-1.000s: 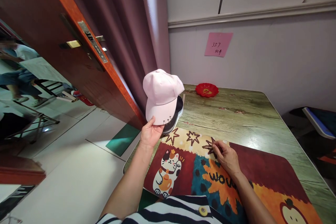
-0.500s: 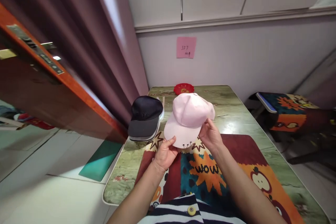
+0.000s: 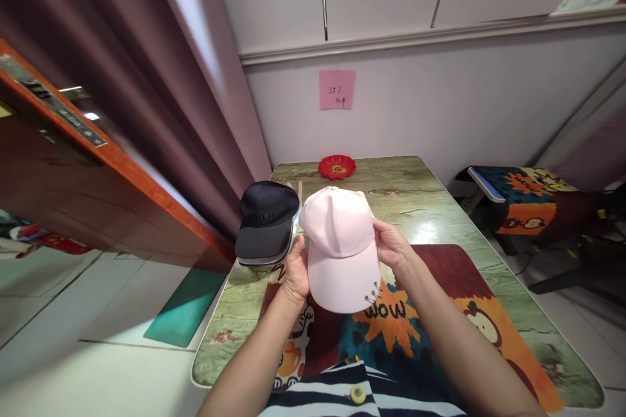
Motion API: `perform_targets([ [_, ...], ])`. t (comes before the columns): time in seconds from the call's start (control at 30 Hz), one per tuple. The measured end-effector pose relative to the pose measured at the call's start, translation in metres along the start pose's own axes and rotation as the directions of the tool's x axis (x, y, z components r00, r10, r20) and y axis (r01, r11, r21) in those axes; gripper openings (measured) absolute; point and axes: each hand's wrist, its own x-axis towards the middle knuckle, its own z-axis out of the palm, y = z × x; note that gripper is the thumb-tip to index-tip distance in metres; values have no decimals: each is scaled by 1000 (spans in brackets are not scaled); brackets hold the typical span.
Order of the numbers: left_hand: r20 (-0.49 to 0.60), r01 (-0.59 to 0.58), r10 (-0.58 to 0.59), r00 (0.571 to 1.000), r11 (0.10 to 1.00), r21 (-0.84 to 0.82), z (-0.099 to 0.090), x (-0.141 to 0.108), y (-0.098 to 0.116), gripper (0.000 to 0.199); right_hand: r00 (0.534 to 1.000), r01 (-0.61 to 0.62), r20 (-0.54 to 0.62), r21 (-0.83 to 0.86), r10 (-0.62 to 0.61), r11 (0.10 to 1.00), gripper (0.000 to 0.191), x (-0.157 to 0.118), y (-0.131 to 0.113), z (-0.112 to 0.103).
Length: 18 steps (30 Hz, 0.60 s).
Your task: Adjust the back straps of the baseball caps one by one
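A pale pink baseball cap (image 3: 342, 228) is held between my two hands, its brim toward me and small metal rings on the brim's right edge. My left hand (image 3: 296, 273) grips the cap's left side near the brim, the fingers partly hidden behind it. On the other side my right hand (image 3: 391, 246) holds the crown's lower edge, with its fingertips tucked behind the cap. Close to my left hand, a black cap (image 3: 268, 208) with raised lettering lies on top of at least one lighter cap at the table's left edge.
Under my arms lies a colourful mat (image 3: 440, 267) on the wood-patterned table (image 3: 229, 319). A red scalloped dish (image 3: 337, 167) stands at the back. A pink note (image 3: 337, 90) is stuck on the wall. To the left are a curtain (image 3: 195, 78) and an orange-edged door (image 3: 122, 163).
The pink cap has turned so its brim points straight toward me, and it sits slightly lower. My left hand has moved from the brim's front to the cap's left side.
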Motion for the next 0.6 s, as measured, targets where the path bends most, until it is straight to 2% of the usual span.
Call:
perform_targets([
  [0.1, -4, -8, 8, 1000, 1000, 3, 0, 4, -3, 58, 990, -132, -55, 18, 132, 991, 16, 0, -6, -4],
  [0.2, -55, -22, 21, 998, 1000, -16, 7, 7, -6, 61, 984, -178, 25, 62, 177, 982, 17, -6, -7, -6],
  [0.3, -132, -2, -3, 991, 999, -42, 26, 12, -7, 61, 986, -112, 133, 97, 99, 989, 24, -18, 0, -5],
  [0.4, -136, 53, -60, 989, 997, -54, 47, 17, -7, 58, 982, -45, 186, 101, 26, 994, 50, -30, 11, -2],
  [0.47, -109, 57, -62, 992, 997, -47, 56, 16, -7, 57, 982, -21, 190, 75, 6, 997, 58, -36, 16, -1],
  [0.6, -76, -12, 12, 997, 1000, -3, 60, 14, -8, 58, 988, 18, 156, 18, -21, 1000, 55, -39, 16, -1],
])
